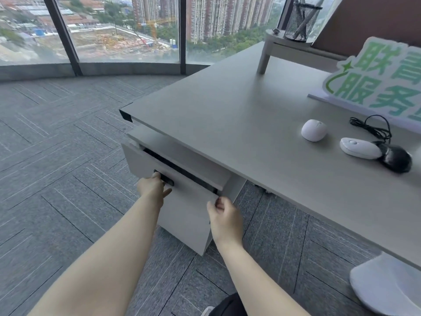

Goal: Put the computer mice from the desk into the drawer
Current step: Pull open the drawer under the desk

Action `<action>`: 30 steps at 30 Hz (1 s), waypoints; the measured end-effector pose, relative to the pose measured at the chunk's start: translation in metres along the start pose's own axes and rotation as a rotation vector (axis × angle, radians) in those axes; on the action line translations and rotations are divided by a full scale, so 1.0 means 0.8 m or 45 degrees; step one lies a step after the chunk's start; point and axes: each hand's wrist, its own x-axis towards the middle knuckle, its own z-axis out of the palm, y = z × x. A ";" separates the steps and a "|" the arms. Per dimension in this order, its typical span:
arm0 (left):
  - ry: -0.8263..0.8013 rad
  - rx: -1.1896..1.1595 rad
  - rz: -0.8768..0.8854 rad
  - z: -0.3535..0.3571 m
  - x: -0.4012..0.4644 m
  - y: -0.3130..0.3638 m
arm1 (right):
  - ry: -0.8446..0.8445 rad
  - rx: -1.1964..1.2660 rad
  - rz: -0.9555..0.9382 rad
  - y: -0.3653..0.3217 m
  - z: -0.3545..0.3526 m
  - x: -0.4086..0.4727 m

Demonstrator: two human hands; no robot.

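Three mice lie on the grey desk (227, 106) at the right: a round white mouse (314, 130), a flat white mouse (360, 148) and a black wired mouse (397, 158) with its coiled cable (373, 126). Under the desk's near corner hangs a grey drawer (189, 206), pulled out a crack so a dark gap shows along its top. My left hand (152, 187) has its fingers hooked in the black handle (167, 179). My right hand (224, 215) curls loosely at the drawer front's right corner, holding nothing I can see.
A white and green sign (376, 80) stands behind the mice. A small riser shelf (284, 49) carries a mesh pen cup (300, 19) at the back. A white chair part (385, 288) sits at lower right. Carpet and windows lie to the left.
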 end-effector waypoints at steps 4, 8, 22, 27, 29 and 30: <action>0.017 0.021 0.020 -0.069 -0.024 -0.009 | -0.158 -0.106 -0.081 -0.003 -0.011 -0.043; 0.066 0.018 0.039 -0.144 -0.057 -0.015 | -0.410 -0.151 -0.144 -0.002 -0.010 -0.092; 0.214 -0.055 0.089 -0.346 -0.128 -0.042 | -0.943 -0.295 -0.301 -0.006 0.039 -0.244; 0.199 0.051 0.105 -0.355 -0.142 -0.045 | -0.930 -0.324 -0.333 -0.010 0.035 -0.251; 0.303 0.307 0.210 -0.347 -0.156 -0.038 | -0.930 -0.313 -0.344 -0.018 0.027 -0.251; 0.371 0.491 0.313 -0.340 -0.167 -0.033 | -0.908 -0.307 -0.350 -0.023 0.021 -0.248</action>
